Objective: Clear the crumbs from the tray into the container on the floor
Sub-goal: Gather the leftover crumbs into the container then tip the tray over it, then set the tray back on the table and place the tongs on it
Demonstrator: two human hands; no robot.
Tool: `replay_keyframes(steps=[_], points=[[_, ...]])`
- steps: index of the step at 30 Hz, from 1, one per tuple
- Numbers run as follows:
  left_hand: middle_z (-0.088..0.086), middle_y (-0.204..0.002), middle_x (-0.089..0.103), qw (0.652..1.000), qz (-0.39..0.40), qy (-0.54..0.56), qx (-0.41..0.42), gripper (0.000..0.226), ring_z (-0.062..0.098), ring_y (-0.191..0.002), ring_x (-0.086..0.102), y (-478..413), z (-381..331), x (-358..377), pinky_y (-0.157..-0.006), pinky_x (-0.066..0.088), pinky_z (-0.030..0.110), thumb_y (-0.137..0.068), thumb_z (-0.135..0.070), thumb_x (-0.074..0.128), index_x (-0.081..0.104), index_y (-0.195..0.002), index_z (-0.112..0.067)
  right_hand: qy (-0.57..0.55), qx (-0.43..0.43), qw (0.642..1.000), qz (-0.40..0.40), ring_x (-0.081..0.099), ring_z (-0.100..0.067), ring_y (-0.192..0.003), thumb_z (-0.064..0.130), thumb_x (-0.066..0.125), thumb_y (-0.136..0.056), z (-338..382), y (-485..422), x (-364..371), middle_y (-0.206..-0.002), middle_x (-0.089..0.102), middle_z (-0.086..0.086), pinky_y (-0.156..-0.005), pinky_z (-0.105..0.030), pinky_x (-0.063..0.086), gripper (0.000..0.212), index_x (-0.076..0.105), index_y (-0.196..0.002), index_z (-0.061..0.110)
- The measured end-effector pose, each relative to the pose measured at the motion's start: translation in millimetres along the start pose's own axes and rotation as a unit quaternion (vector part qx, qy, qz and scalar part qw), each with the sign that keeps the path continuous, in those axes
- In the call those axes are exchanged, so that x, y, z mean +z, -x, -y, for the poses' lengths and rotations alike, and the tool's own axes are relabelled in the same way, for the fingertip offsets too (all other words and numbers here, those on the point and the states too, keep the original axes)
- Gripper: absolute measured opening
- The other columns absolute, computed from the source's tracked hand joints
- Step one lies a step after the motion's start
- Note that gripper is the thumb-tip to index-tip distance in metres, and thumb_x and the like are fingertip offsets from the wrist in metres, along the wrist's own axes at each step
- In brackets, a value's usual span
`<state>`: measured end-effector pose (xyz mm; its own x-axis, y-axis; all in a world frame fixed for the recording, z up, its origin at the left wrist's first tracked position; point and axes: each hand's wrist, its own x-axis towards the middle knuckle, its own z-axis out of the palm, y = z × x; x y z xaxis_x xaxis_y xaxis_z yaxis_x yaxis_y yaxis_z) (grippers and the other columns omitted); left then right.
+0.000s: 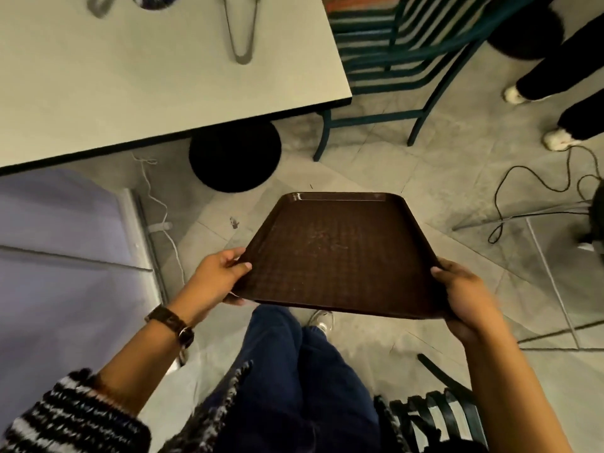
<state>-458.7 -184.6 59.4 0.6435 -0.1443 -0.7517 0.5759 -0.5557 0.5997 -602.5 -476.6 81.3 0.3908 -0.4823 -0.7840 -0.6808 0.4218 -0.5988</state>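
Observation:
A dark brown textured tray (336, 253) hangs over the floor in front of my legs, with faint pale crumbs or marks near its middle. My left hand (219, 276) grips its near left corner, thumb on top. My right hand (467, 295) grips the near right corner. A lavender-grey container (65, 256) with a pale rim stands on the floor at the left, partly under the table. The tray is to the right of the container, not over it.
A white table (147, 80) with metal tongs (242, 31) fills the upper left; its black round base (235, 155) sits beyond the tray. Green chairs (392, 60) stand behind. Another person's legs (572, 93) and black cables (539, 191) are at the right. A chair (434, 416) is by my right leg.

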Motion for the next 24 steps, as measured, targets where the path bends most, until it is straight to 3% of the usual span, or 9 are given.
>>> replay_keyframes(steps=[4, 7, 10, 12, 17, 24], points=[[0.008, -0.114, 0.060, 0.998, -0.038, 0.000, 0.042, 0.040, 0.016, -0.077, 0.062, 42, -8, -21, -0.040, 0.049, 0.017, -0.094, -0.011, 0.046, 0.047, -0.133, -0.017, -0.003, -0.047, 0.998, 0.033, 0.067, -0.025, -0.088, 0.010, 0.035, -0.099, 20, 22, 0, -0.113, 0.066, -0.013, -0.051, -0.025, 0.058, 0.033, 0.052, -0.127, 0.012], [0.003, -0.095, 0.062, 0.993, -0.080, 0.029, 0.080, 0.037, 0.016, -0.070, 0.061, 67, -16, -39, -0.038, 0.048, 0.016, -0.094, -0.006, 0.043, 0.051, -0.129, -0.018, 0.008, -0.095, 0.993, 0.068, 0.070, -0.010, -0.066, 0.009, 0.036, -0.098, 43, 38, 11, -0.099, 0.067, -0.006, -0.052, -0.020, 0.057, 0.028, 0.056, -0.117, 0.015], [-0.005, -0.082, 0.062, 0.984, -0.126, 0.066, 0.106, 0.036, 0.016, -0.066, 0.060, 80, -21, -57, -0.037, 0.049, 0.018, -0.093, -0.003, 0.044, 0.055, -0.125, -0.015, 0.020, -0.135, 0.985, 0.101, 0.068, -0.019, -0.075, 0.009, 0.039, -0.097, 66, 53, 30, -0.097, 0.068, -0.008, -0.053, -0.020, 0.056, 0.026, 0.058, -0.114, 0.014], [-0.001, -0.089, 0.063, 0.978, -0.150, 0.089, 0.118, 0.037, 0.015, -0.069, 0.060, 88, -24, -72, -0.039, 0.051, 0.018, -0.093, -0.003, 0.044, 0.053, -0.127, -0.014, 0.033, -0.158, 0.980, 0.114, 0.066, -0.026, -0.085, 0.011, 0.043, -0.096, 79, 61, 45, -0.099, 0.069, -0.009, -0.058, -0.024, 0.057, 0.021, 0.060, -0.109, 0.015], [0.008, -0.128, 0.058, 0.959, -0.197, 0.163, 0.123, 0.040, 0.018, -0.093, 0.061, 80, -16, -108, -0.051, 0.053, 0.019, -0.094, -0.010, 0.047, 0.049, -0.133, -0.021, 0.057, -0.203, 0.967, 0.141, 0.064, -0.032, -0.103, 0.015, 0.048, -0.095, 102, 60, 95, -0.114, 0.066, -0.013, -0.086, -0.046, 0.053, 0.030, 0.054, -0.125, 0.013], [0.007, -0.128, 0.054, 0.929, -0.251, 0.248, 0.109, 0.040, 0.021, -0.104, 0.055, 43, 2, -134, -0.071, 0.049, 0.028, -0.097, -0.012, 0.040, 0.045, -0.135, -0.020, 0.060, -0.216, 0.960, 0.167, 0.060, -0.027, -0.112, 0.005, 0.043, -0.095, 101, 23, 180, -0.124, 0.062, -0.010, -0.098, -0.050, 0.047, 0.037, 0.052, -0.130, 0.016]])
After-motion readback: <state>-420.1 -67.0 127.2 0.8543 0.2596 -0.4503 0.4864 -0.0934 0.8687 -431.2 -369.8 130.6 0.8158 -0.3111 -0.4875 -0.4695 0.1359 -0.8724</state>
